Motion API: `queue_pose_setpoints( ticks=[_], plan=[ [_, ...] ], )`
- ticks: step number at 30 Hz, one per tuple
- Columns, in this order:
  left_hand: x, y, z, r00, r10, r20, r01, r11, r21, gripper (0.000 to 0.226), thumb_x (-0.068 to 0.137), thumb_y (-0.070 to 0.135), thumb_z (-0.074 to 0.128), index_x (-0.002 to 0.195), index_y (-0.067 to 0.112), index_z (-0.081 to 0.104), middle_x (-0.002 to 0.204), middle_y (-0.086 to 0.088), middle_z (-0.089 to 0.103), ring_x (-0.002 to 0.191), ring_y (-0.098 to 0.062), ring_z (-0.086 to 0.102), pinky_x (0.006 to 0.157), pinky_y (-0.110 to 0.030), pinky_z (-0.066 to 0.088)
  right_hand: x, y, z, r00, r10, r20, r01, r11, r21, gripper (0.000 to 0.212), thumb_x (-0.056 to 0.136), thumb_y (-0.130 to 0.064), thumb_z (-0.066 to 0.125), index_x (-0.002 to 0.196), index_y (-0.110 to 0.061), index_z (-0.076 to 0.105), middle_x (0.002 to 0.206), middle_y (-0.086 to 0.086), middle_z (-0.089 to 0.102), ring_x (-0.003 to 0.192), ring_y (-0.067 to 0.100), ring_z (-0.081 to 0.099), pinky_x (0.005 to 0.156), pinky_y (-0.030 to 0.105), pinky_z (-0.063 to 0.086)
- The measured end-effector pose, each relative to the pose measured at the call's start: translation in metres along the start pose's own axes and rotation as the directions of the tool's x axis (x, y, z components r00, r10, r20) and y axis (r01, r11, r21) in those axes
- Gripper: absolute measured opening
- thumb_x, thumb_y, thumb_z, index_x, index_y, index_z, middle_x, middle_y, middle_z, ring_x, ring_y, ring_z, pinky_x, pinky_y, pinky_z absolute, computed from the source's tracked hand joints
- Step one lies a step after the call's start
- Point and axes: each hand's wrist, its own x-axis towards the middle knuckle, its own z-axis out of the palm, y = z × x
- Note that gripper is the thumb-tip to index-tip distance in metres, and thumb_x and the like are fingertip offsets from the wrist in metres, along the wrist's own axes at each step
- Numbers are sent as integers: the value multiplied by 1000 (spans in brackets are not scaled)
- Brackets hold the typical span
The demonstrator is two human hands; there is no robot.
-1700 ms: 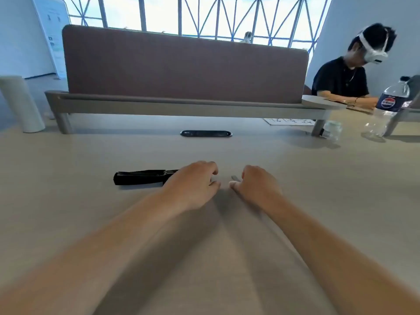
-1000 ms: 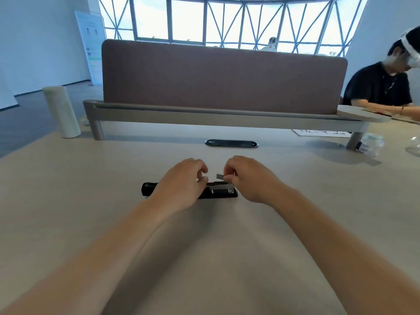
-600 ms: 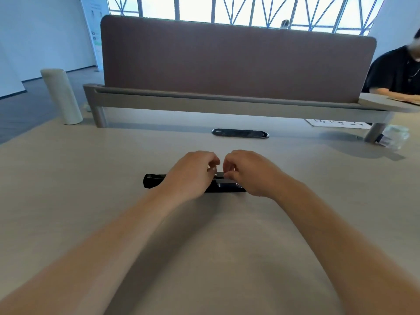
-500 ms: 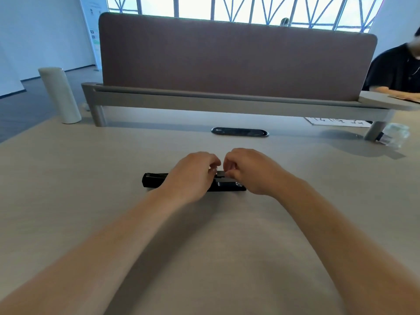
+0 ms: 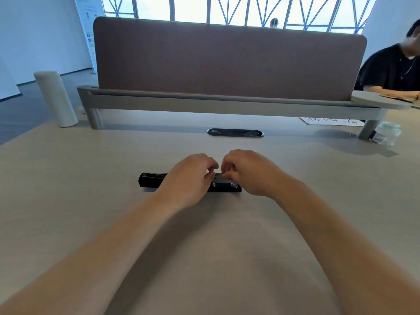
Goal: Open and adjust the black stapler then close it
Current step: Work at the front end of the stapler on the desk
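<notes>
A black stapler (image 5: 151, 182) lay flat across the middle of a pale table (image 5: 68, 201), its length running left to right, as a person worked on it with both hands. The left hand (image 5: 189, 178) curled over the stapler's middle, while the right hand (image 5: 246, 172) pinched a small grey metal strip (image 5: 218, 175) just above the right end, fingertips of both hands closed together on it. The stapler appeared to be open and mid-adjustment; seating the strip and closing the stapler seemingly remained to be done.
</notes>
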Motion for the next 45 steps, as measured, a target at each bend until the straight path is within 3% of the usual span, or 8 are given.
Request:
queue_pose_setpoints(
  ticks=[13,30,45],
  plan=[
    [-3,3,1,999,32,19,-32,999,-6,22,90,20,59,109,19,69,101,0,66,93,-20,60,81,-37,50,-3,-7,1,1000,-5,-16,5,1000,-14,13,91,-29,61,98,-20,69,99,0,62,92,22,58,81,38,49],
    [-1,3,1,999,-17,43,18,999,-37,15,91,25,60,96,18,72,96,2,64,89,-18,59,80,-37,50,-6,-3,2,1000,29,-9,-29,999,37,14,90,-32,63,97,-22,70,96,-5,60,92,18,58,80,37,50],
    [-2,2,-2,999,-10,53,10,1000,-9,15,89,26,62,97,18,73,96,1,66,89,-19,60,79,-37,49,-8,0,0,997,76,-1,-76,996,40,14,87,-32,67,96,-23,73,88,-10,57,85,14,56,76,34,51]
  ],
)
